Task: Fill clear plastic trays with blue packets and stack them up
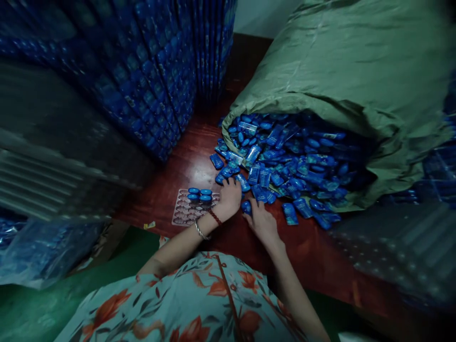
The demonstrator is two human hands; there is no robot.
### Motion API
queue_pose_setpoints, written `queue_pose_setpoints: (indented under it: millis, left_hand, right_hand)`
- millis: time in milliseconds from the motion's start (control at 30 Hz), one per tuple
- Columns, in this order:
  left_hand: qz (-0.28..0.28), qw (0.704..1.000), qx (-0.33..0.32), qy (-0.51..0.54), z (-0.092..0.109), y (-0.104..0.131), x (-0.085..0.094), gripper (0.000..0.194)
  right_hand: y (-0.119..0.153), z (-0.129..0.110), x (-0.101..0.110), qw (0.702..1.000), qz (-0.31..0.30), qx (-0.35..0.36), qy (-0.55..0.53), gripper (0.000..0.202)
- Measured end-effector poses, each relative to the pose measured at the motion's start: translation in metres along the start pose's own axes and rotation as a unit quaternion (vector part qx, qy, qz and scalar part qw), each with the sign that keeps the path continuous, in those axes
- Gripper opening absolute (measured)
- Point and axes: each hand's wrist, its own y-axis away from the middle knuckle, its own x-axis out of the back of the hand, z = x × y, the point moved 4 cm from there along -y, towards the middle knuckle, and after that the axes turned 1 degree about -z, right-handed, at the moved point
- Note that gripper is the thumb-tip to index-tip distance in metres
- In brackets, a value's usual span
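Note:
My left hand (231, 197) reaches over the near edge of a pile of small blue packets (274, 156). Its fingers are apart, with their tips at a packet (224, 173); no firm grip shows. My right hand (263, 222) is closed around a small rounded blue packet (246, 207), pinched between thumb and fingers just above the table. Left of my left hand lies a clear plastic tray (181, 213) with rows of oval hollows. Several blue oval pieces (199, 194) sit in its far rows, and my left hand and wrist hide its right side.
A large green sack (342, 61) lies on its side, its mouth spilling packets onto the reddish wooden table (199, 159). Tall stacks of blue-filled trays (156, 80) stand at left, beside stacked clear trays (53, 175). More clear trays (395, 242) are at right.

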Motion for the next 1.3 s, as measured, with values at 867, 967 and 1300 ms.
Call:
queue_pose_setpoints:
  millis: [867, 967, 1300]
  left_hand:
    - [0.155, 0.977, -0.111, 0.097, -0.143, 0.133, 0.008, 0.038]
    - [0.109, 0.982, -0.149, 0.040, -0.129, 0.128, 0.016, 0.033]
    - [0.078, 0.978, -0.156, -0.113, -0.118, 0.124, 0.024, 0.031]
  right_hand:
    - [0.003, -0.097, 0.004, 0.934, 0.121, 0.332, -0.061, 0.024]
    - [0.006, -0.114, 0.013, 0.943, 0.076, 0.325, 0.014, 0.023]
    - [0.006, -0.111, 0.003, 0.939, 0.103, 0.326, -0.025, 0.033]
